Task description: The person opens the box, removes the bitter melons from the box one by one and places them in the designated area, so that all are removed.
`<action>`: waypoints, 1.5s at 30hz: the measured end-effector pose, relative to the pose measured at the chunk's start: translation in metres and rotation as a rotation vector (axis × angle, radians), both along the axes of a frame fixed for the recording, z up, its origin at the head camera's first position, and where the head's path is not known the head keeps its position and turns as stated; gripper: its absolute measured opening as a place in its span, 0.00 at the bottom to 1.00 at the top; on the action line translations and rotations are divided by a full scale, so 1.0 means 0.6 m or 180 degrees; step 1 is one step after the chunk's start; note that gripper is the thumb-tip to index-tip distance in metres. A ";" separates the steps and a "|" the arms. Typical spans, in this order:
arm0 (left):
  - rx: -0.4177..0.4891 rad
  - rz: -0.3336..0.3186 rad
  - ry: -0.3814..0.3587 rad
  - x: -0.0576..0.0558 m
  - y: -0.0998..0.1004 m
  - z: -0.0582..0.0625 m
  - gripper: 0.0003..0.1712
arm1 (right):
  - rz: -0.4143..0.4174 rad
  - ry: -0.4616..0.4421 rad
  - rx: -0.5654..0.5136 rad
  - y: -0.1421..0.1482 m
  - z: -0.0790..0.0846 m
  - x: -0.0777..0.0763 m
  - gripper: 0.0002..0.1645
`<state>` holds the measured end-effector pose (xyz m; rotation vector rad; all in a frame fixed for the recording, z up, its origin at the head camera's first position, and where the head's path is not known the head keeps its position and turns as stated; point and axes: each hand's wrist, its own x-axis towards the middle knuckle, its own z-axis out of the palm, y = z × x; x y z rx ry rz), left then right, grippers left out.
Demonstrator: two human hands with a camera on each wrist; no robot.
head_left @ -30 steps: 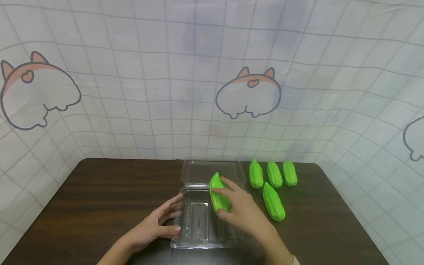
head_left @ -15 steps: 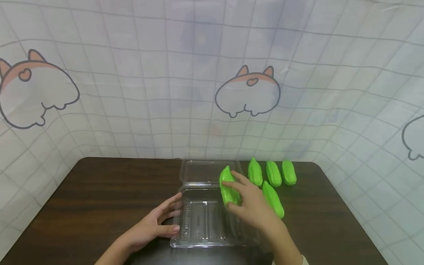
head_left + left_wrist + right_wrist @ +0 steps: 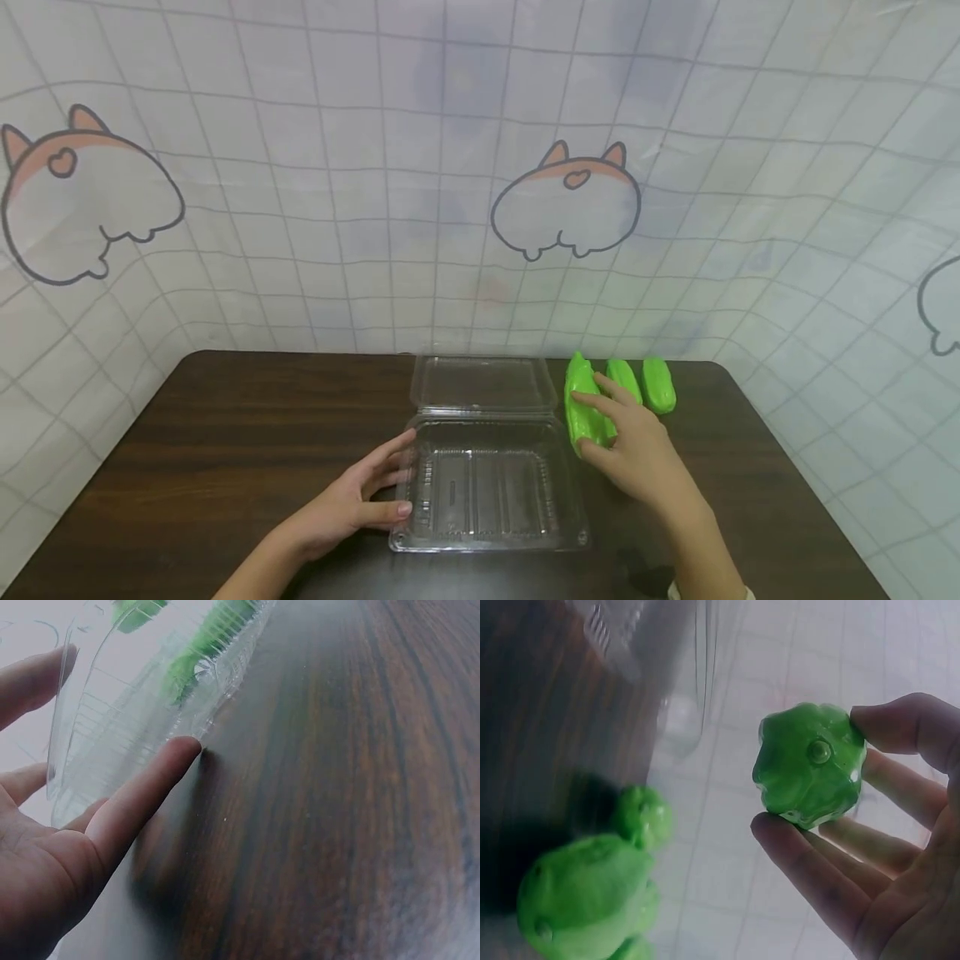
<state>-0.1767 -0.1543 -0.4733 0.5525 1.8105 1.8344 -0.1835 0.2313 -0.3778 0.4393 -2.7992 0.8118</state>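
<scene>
My right hand [image 3: 641,454] pinches a bright green, ridged gourd [image 3: 587,419] between thumb and fingertips, right of the clear plastic clamshell box [image 3: 489,547]. In the right wrist view, the gourd's rounded end with a small stub [image 3: 820,752] faces the camera. On the box's left side rest the extended fingers and thumb of my left hand [image 3: 337,510], its thumb tip [image 3: 184,748] right at the lower edge. The box stands open, its lid [image 3: 483,383] folded back toward the wall. Nothing lies in its tray.
Two more green gourds [image 3: 659,386] show at the table's back right. Another gourd [image 3: 585,896] looms large in the right wrist view; in the head view the right hand covers that area. Behind the dark wooden table [image 3: 247,433] hangs a white grid-patterned curtain [image 3: 337,167].
My right hand has carried the gourd rightward from above the box to beside the other gourds, now overlapping them. My left hand has stayed at the box's left side.
</scene>
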 end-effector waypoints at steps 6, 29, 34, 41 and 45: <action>0.0012 0.0000 -0.0010 0.001 0.002 0.000 0.51 | -0.0127 -0.0122 0.0027 0.031 0.001 -0.008 0.34; 0.0034 -0.0008 -0.0033 -0.003 0.005 0.001 0.51 | -0.0530 -0.0367 0.0268 0.118 -0.017 -0.034 0.36; 0.0038 -0.0018 -0.0038 -0.003 0.004 0.001 0.52 | -0.0548 -0.0476 0.0338 0.131 -0.024 -0.037 0.36; 0.0030 -0.0007 -0.0042 -0.002 0.003 0.001 0.52 | -0.0536 -0.0565 0.0366 0.142 -0.032 -0.040 0.35; 0.0025 0.0000 -0.0026 -0.001 0.002 -0.001 0.52 | -0.0522 -0.0552 0.0401 0.148 -0.037 -0.041 0.35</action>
